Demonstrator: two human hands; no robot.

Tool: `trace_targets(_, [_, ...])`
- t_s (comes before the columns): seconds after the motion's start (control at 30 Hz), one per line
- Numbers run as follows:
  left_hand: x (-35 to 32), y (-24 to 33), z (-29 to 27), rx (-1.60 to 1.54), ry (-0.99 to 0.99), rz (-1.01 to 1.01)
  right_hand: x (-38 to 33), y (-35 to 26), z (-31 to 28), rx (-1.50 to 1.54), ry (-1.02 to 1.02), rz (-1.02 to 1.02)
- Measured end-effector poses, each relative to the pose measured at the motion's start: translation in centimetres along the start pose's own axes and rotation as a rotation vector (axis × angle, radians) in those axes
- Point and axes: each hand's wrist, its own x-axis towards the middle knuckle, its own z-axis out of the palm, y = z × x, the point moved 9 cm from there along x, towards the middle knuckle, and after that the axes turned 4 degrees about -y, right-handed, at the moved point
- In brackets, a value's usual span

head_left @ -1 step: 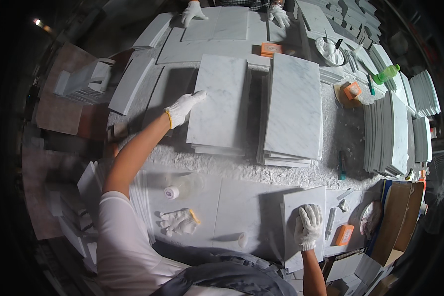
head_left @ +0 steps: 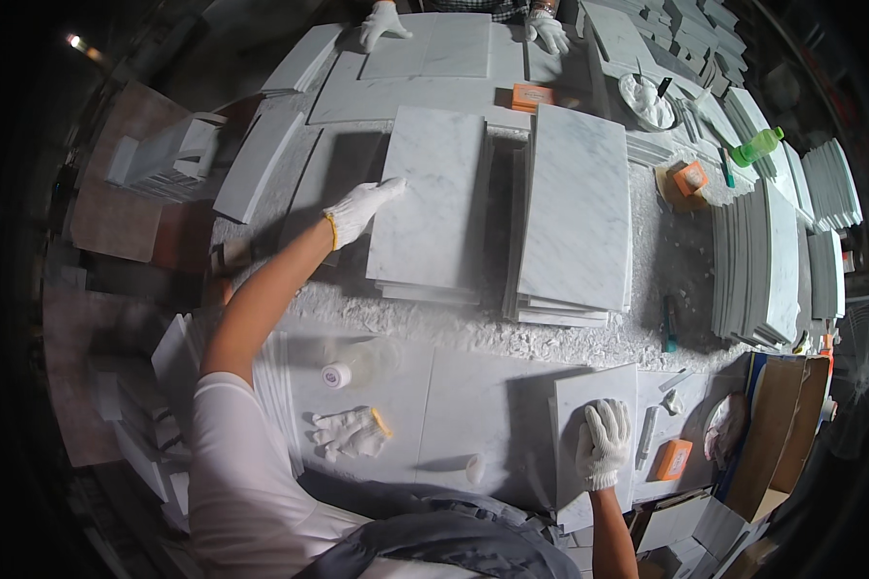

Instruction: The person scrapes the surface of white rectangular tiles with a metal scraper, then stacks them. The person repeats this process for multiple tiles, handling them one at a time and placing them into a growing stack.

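My left hand (head_left: 363, 206), in a white knit glove with a yellow cuff, reaches forward to the left edge of a stack of white marble tiles. Its fingers stretch onto the grey-veined top tile (head_left: 433, 198); the thumb is hard to make out. At the front right, my right hand (head_left: 603, 444), also gloved, lies flat with fingers extended on another marble tile (head_left: 572, 391). A second tall stack of marble tiles (head_left: 576, 207) stands just right of the first. A loose white glove (head_left: 352, 432) lies on the near surface between my arms.
Across the table, a co-worker's gloved hands (head_left: 384, 26) rest by pale slabs (head_left: 425, 46). Orange blocks (head_left: 674, 460), a bowl of white paste (head_left: 647, 101), a green bottle (head_left: 758, 146) and upright tiles (head_left: 758, 261) stand at the right. A clear jar (head_left: 367, 362) lies nearby.
The co-worker's hand at the upper left and the slab beside it have shifted slightly to the right. My own hands stay practically where they were.
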Motion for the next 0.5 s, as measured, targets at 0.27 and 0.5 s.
trace_targets(0.27, [-2.4, 4.0, -4.0, 0.641, 0.145, -0.183, 0.2, -0.2, -0.3, 0.001, 0.006, 0.029])
trace_targets(0.5, [-5.3, 7.9, 0.6, 1.442, 0.208, 0.487, -0.1, 0.0, -0.2, -0.009, 0.034, 0.026])
